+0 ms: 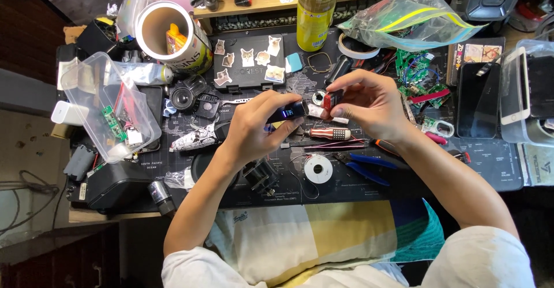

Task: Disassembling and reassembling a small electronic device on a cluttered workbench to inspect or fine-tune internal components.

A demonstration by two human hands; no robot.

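Both hands work above the cluttered table [508, 172]; left hand [254, 127] pinches a dark gadget [287, 113] level; right hand [369, 100] grips a red part [329, 100] beside it, seemingly for alignment.

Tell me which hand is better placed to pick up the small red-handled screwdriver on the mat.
Probably the right hand: the screwdriver lies just below it. But both hands are occupied, the right pinching a small red part, the left hand gripping a dark device.

Hobby electronics bench: circuit boards [416, 68], solder spool [318, 169], pliers [360, 167]
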